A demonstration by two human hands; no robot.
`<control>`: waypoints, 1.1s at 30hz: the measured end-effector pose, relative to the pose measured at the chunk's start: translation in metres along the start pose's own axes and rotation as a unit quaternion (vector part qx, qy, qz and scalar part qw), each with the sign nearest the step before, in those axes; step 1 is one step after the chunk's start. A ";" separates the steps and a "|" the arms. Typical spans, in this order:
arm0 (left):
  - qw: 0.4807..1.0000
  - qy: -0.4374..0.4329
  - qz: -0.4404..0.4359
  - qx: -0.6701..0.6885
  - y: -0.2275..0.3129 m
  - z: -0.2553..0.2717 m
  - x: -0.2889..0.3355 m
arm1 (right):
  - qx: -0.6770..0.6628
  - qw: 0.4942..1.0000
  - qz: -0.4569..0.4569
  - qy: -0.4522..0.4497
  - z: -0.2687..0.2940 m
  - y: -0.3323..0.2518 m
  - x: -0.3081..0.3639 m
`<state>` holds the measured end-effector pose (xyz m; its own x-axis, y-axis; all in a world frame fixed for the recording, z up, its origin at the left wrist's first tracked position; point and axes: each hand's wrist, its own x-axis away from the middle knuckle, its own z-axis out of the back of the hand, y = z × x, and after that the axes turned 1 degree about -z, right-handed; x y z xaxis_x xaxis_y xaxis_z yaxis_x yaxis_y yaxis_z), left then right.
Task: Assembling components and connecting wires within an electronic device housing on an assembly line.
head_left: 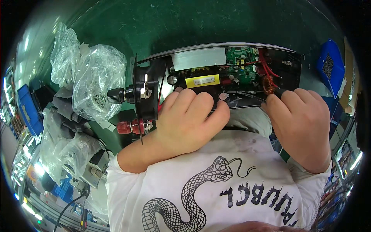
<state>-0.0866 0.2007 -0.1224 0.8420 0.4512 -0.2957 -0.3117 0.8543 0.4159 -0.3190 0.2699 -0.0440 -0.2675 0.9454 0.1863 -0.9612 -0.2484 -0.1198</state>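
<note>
An opened electronic device (232,102) in a black casing lies before me, its inside showing. In it are a green circuit board (240,58), a transformer with a yellow band (201,80), a copper-wound coil (268,84) and red wires (266,65). The black end panel (146,108) on the left carries a black terminal post (120,95) and a red terminal post (131,127). My left hand (189,120) is curled over the casing's near edge. Near the coil, my right hand (301,123) is closed round a thin metal tool (251,94), mostly hidden by the fingers.
Clear plastic bags (102,73), one with small metal parts, lie on the green table (185,23) to the left. A blue bin (331,65) of small parts stands at the right, another blue bin (29,110) at the far left. Grey pieces (65,104) lie beside the bags.
</note>
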 end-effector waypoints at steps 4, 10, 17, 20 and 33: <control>1.000 -0.001 -0.004 0.008 -0.002 -0.001 0.001 | 0.035 0.999 0.018 0.017 0.002 -0.003 0.000; 1.000 -0.006 0.004 0.011 0.000 0.000 0.001 | 0.035 0.999 -0.010 0.020 0.009 -0.007 0.002; 1.000 -0.005 0.007 0.001 0.001 0.000 0.001 | 0.034 0.999 -0.002 0.014 0.009 -0.008 -0.001; 1.000 -0.009 0.006 0.002 0.002 0.001 0.001 | 0.024 1.000 -0.010 0.011 0.011 -0.009 0.000; 1.000 -0.004 0.003 0.003 0.001 0.001 0.002 | 0.055 0.998 0.008 0.026 0.006 -0.008 -0.002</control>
<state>-0.0853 0.2018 -0.1222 0.8433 0.4541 -0.2873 -0.3137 0.8501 0.4229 -0.3112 0.2691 -0.0378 -0.2809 0.9503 0.1344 -0.9594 -0.2817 -0.0140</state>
